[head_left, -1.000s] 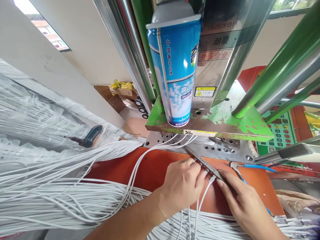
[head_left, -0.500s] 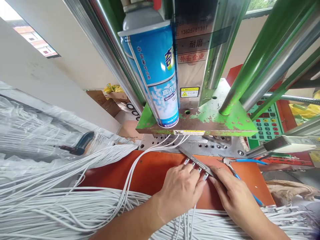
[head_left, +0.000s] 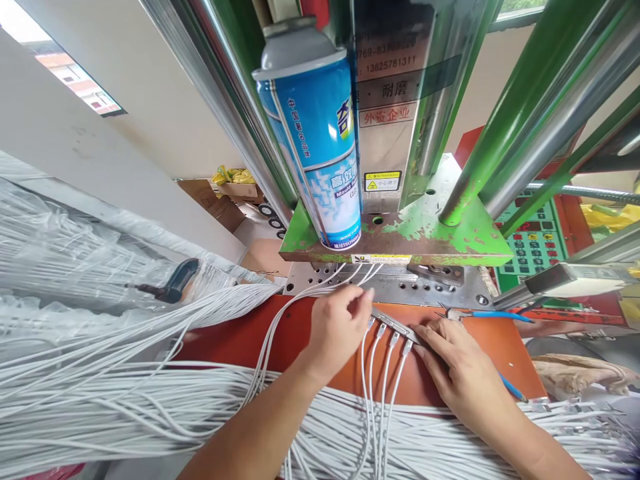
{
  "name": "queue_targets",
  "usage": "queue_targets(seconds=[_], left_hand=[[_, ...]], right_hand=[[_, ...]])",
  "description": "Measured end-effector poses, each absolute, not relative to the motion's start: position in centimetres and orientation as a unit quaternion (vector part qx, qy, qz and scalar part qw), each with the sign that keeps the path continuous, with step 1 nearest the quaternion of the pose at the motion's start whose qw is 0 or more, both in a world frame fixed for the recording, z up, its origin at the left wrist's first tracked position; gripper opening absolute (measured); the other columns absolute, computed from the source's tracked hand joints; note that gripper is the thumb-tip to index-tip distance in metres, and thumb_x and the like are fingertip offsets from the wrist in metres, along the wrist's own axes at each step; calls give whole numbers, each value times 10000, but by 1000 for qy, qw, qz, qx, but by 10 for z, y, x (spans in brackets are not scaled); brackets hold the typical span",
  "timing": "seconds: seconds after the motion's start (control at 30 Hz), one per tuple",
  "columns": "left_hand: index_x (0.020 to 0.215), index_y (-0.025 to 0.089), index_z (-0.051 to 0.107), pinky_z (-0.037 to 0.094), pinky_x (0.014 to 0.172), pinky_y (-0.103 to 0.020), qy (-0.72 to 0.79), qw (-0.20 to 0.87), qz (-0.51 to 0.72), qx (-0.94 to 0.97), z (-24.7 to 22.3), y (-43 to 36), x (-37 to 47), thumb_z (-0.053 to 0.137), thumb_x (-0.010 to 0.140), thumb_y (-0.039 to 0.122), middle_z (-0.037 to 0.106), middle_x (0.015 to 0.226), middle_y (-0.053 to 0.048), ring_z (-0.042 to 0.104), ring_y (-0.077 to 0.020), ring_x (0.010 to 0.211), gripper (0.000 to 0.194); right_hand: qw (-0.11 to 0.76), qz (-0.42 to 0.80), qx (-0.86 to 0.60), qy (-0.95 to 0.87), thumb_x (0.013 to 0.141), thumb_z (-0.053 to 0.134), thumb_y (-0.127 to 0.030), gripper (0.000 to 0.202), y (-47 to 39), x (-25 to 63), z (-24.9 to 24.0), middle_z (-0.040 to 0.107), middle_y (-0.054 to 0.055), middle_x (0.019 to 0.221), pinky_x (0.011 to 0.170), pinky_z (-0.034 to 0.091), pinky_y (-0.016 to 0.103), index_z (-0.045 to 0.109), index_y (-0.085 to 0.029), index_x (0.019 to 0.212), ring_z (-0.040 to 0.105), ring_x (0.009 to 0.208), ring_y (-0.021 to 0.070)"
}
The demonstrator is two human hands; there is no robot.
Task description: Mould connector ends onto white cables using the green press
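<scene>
The left hand [head_left: 337, 327] had moved off the silver plugs [head_left: 395, 339] toward the chipped green steel plate [head_left: 470, 233], fingertips nearly closed beside the far-left end of the slim grey metal bar [head_left: 393, 323]; whether they held anything, I couldn't tell. In front of the plate, the bar slanted near-right into the right hand [head_left: 465, 370], pinched shut on it. One bar, four plugs.

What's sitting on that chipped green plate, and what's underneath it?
On the green plate stands a blue spray can. Below, white cables run in over a holed metal plate; their ends are hidden.
</scene>
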State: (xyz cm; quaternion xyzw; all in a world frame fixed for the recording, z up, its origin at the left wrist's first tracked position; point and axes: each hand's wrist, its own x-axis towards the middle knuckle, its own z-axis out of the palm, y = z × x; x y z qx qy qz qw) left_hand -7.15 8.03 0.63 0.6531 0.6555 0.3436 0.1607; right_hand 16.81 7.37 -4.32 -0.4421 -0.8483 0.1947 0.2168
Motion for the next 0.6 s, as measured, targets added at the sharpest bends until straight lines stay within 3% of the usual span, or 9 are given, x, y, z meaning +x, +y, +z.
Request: queue_targets(seconds=[0.13, 0.2, 0.43, 0.6], left_hand=[[929, 207, 631, 462, 871, -319, 660, 45, 412, 626, 3, 95, -84, 612, 980, 260, 666, 918, -43, 613, -201, 903, 76], [937, 210, 617, 459, 970, -381, 647, 2, 411, 642, -4, 96, -82, 662, 942, 227, 639, 1012, -64, 599, -241, 1032, 49], [1127, 213, 519, 461, 1055, -506, 651, -32, 402, 644, -22, 95, -75, 785, 847, 213, 567, 1206, -121, 554, -319, 1215, 386], [1227, 189, 502, 486, 1005, -496, 678, 73, 412, 604, -28, 102, -80, 748, 830, 113, 654, 1109, -101, 654, -292, 1083, 472]], right_hand=[[229, 207, -442, -842, 1080, 453, -356, 274, 74, 170, -45, 604, 91, 1070, 888, 512, 434, 639, -213, 1222, 581, 1004, 249], [244, 214, -438, -838, 1083, 445, -367, 282, 75, 171, -46, 611, 93, 1060, 884, 516, 430, 646, -215, 1211, 589, 1002, 248], [270, 229, -436, -827, 1090, 408, -392, 307, 78, 171, -52, 624, 82, 1015, 862, 525, 434, 661, -235, 1167, 611, 976, 252], [279, 223, -434, -827, 1083, 411, -399, 304, 75, 172, -53, 641, 78, 1006, 864, 544, 432, 669, -247, 1135, 633, 971, 256]])
